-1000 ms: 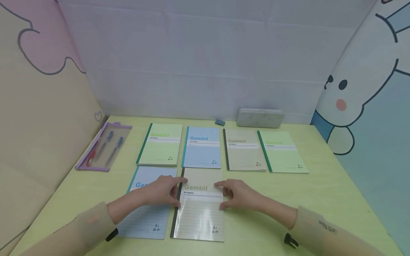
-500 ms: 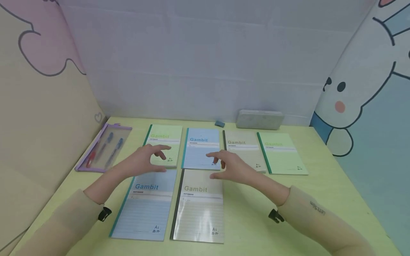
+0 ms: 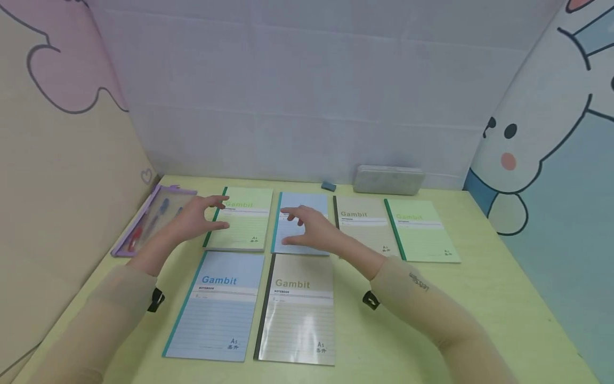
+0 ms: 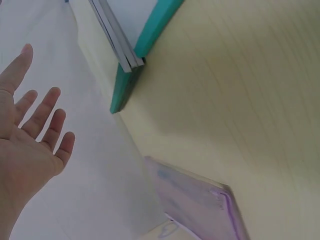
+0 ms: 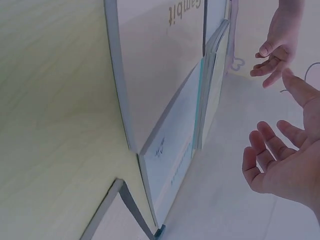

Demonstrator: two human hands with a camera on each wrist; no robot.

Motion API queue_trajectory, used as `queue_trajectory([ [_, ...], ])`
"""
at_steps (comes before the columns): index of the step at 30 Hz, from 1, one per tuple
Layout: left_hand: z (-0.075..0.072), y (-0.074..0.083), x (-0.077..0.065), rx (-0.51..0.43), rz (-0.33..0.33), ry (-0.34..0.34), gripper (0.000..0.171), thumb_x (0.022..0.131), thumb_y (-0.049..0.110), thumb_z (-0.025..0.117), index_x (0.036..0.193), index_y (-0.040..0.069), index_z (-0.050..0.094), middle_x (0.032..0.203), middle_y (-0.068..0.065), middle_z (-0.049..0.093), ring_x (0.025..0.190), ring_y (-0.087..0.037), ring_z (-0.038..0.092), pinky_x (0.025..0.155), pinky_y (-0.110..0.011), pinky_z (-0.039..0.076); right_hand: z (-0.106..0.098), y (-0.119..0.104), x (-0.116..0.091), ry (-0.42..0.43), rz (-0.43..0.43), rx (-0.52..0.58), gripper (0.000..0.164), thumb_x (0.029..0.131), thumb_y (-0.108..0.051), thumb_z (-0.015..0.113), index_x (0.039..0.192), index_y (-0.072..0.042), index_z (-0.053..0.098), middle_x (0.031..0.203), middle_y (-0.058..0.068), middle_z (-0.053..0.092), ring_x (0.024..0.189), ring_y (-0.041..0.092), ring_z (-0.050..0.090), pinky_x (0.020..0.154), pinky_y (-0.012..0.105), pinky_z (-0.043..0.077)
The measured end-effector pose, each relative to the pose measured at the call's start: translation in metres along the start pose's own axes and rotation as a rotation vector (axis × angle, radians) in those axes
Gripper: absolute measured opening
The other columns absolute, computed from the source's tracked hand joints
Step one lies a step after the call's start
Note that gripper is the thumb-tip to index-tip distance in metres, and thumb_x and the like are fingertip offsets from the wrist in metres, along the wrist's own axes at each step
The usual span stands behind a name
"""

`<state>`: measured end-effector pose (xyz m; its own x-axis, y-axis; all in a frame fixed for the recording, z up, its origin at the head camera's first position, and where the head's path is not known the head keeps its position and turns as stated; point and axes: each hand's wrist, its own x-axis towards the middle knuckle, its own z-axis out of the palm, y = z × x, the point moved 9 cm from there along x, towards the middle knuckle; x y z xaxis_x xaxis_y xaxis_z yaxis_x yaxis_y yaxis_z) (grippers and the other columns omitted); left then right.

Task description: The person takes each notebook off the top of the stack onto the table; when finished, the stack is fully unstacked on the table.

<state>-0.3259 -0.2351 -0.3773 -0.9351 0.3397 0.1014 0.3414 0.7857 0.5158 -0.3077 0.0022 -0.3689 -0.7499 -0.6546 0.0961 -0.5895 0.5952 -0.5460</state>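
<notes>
L hand nr green nbk, R hand nr rear blue nbk; 2 wide thumb-finger gaps.

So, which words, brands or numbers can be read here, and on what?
"Gambit": front blue notebook, front beige notebook, back beige notebook, left green notebook, right green notebook.
"NOTEBOOK": clearest on the front two.
"A5": the same five covers; the characters beneath are too small.
Back blue notebook: lettering mostly hidden by the right hand.
Right sleeve: marking too blurred to read.
</notes>
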Motion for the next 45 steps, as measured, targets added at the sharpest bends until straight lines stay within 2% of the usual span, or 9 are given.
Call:
queue_trajectory([
  [6,0.006,-0.023,0.003,0.086,-0.065,-0.021,0.078,0.08,0.031,0.076,0.142,0.003,0.038,0.129,-0.023,0.054,0.124,-0.045,0.038,0.1,-0.068,0.023,0.019,0.007,0.027,-0.016,0.018,0.05,0.074,0.081,-0.034,0.075,0.142,-0.011,0.042,0.126,0.013,0.056,0.108,0.031,0.054,0.089,0.039,0.043],
  [12,0.011,-0.05,0.009,0.105,-0.117,-0.01,0.086,0.077,0.036,0.078,0.144,0.004,0.035,0.134,-0.025,0.048,0.125,-0.047,0.034,0.099,-0.067,0.023,0.037,0.015,0.046,-0.06,0.068,0.05,0.076,0.081,-0.035,0.074,0.145,-0.014,0.038,0.134,0.013,0.051,0.119,0.029,0.05,0.096,0.038,0.044],
  [19,0.019,-0.073,0.015,0.114,-0.177,-0.075,0.094,0.074,0.048,0.076,0.145,0.004,0.033,0.14,-0.026,0.041,0.129,-0.052,0.025,0.097,-0.073,0.014,0.06,0.028,0.063,-0.073,0.122,0.028,0.078,0.082,-0.04,0.072,0.146,-0.015,0.035,0.147,0.007,0.04,0.136,0.024,0.034,0.111,0.039,0.029],
  [25,0.027,-0.078,0.019,0.095,-0.192,-0.11,0.102,0.072,0.058,0.074,0.146,0.003,0.03,0.14,-0.026,0.041,0.131,-0.052,0.023,0.099,-0.073,0.012,0.073,0.033,0.069,-0.085,0.151,0.025,0.081,0.081,-0.041,0.072,0.147,-0.014,0.034,0.15,0.008,0.035,0.14,0.026,0.027,0.114,0.04,0.022],
  [30,0.031,-0.079,0.021,0.049,-0.187,-0.117,0.106,0.071,0.057,0.075,0.146,-0.001,0.028,0.141,-0.027,0.039,0.133,-0.05,0.022,0.103,-0.066,0.019,0.076,0.034,0.072,-0.09,0.153,0.004,0.08,0.082,-0.042,0.072,0.146,-0.012,0.035,0.149,0.007,0.037,0.139,0.025,0.029,0.114,0.038,0.022],
  [38,0.034,-0.086,0.022,0.037,-0.212,-0.135,0.108,0.07,0.058,0.075,0.146,-0.003,0.028,0.144,-0.029,0.032,0.134,-0.05,0.02,0.105,-0.065,0.019,0.08,0.032,0.073,-0.1,0.144,-0.083,0.078,0.083,-0.044,0.07,0.144,-0.009,0.038,0.147,0.007,0.04,0.138,0.024,0.033,0.114,0.037,0.022],
  [41,0.034,-0.086,0.022,-0.01,-0.224,-0.151,0.108,0.071,0.056,0.075,0.146,-0.003,0.026,0.147,-0.03,0.027,0.135,-0.05,0.018,0.105,-0.064,0.019,0.079,0.03,0.073,-0.104,0.149,-0.111,0.076,0.083,-0.044,0.069,0.144,-0.01,0.039,0.148,0.008,0.039,0.138,0.025,0.032,0.114,0.04,0.022],
  [45,0.035,-0.087,0.02,-0.12,-0.257,-0.171,0.103,0.074,0.048,0.077,0.147,-0.002,0.024,0.15,-0.028,0.021,0.137,-0.049,0.014,0.106,-0.063,0.018,0.081,0.03,0.072,-0.114,0.164,-0.121,0.076,0.083,-0.045,0.069,0.145,-0.013,0.038,0.15,0.009,0.035,0.14,0.027,0.029,0.114,0.044,0.02],
])
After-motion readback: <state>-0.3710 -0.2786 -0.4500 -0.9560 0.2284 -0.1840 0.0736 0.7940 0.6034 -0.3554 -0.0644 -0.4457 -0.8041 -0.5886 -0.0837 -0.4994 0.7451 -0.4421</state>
